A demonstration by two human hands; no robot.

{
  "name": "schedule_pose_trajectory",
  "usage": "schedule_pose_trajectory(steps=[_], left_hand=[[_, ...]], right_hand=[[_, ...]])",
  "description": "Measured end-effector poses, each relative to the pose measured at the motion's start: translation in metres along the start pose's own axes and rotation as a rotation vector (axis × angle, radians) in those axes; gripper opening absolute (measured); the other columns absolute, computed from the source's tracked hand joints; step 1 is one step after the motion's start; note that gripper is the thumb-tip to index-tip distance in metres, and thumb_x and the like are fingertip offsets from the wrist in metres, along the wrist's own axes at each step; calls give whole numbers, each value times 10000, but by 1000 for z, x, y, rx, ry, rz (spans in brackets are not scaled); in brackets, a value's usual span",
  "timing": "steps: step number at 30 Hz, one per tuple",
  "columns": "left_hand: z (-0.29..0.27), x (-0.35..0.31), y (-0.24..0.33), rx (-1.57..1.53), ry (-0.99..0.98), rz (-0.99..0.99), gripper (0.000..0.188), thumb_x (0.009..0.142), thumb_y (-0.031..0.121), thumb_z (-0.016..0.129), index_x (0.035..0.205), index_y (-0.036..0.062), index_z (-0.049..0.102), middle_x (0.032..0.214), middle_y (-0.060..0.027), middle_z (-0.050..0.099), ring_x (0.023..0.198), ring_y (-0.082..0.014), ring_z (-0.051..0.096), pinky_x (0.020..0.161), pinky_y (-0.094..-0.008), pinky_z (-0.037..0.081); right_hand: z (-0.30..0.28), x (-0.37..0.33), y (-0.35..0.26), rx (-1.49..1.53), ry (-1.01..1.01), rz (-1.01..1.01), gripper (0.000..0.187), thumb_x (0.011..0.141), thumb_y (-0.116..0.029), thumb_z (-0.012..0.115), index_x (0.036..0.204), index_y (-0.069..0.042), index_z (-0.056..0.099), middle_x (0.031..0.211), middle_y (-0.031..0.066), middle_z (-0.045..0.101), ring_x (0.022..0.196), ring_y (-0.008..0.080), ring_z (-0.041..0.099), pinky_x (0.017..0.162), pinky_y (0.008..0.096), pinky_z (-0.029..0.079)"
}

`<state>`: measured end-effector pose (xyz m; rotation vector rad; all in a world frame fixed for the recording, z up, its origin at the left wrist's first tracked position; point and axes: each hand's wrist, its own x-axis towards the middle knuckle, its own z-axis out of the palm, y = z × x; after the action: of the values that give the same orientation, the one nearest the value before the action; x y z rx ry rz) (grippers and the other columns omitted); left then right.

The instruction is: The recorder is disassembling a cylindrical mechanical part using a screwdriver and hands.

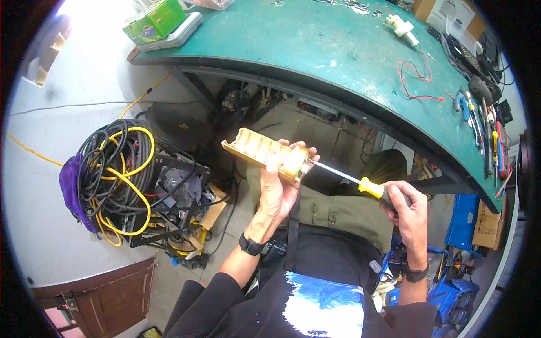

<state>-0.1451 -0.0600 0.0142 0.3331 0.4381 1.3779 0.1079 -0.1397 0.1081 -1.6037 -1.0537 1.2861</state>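
My left hand is closed round a gold-coloured, trough-shaped metal part, held up over my lap. The part's hollow, ridged side faces up, and its thicker round end is toward the right. In my right hand is a screwdriver with a yellow and black handle, fingers wrapped round the grip. Its long steel shaft points left, and the tip meets the round end of the metal part. Whether the tip sits in a screw is too small to tell.
A green-topped workbench stretches ahead, with a row of hand tools at its right and a green box at far left. Coiled black and yellow cables lie heaped on a rack to the left. Blue bags sit at lower right.
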Motion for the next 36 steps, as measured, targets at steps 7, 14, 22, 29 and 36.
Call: schedule_pose_trajectory(steps=[7,14,22,29,36], left_hand=[[-1,1,3,142,-75,80,535,906,374,772,1276,94,507,1232,-153,629,1187,-367,639,1108,-545,499],[-6,1,-2,202,-97,90,577,897,403,787,1277,95,482,1234,-159,626,1161,-362,651,1073,-560,520],[-9,0,-5,40,-81,25,492,956,370,724,1282,76,499,1276,-163,619,1166,-367,652,1089,-535,528],[-8,-2,-7,-44,-2,3,553,930,369,773,1311,96,479,1316,-170,594,1246,-377,606,1156,-529,460],[-5,-1,0,69,-16,86,549,927,397,765,1293,99,485,1298,-158,598,1225,-363,616,1141,-523,480]], right_hand=[[7,-9,-4,-61,42,-143,256,1056,-249,597,1080,-12,692,763,-4,618,551,33,498,488,208,384],[0,-5,13,-165,70,-126,248,1046,-190,578,963,10,699,738,-6,607,584,52,546,518,232,424],[1,3,5,-371,109,-581,173,876,-54,758,1026,18,712,819,54,646,725,149,605,661,263,477],[10,4,4,-91,208,-373,289,1049,-292,624,1157,-25,645,851,18,622,650,48,541,531,212,419],[11,7,8,-111,231,-365,240,995,-193,691,1158,-35,613,876,18,615,682,67,546,611,228,449]])
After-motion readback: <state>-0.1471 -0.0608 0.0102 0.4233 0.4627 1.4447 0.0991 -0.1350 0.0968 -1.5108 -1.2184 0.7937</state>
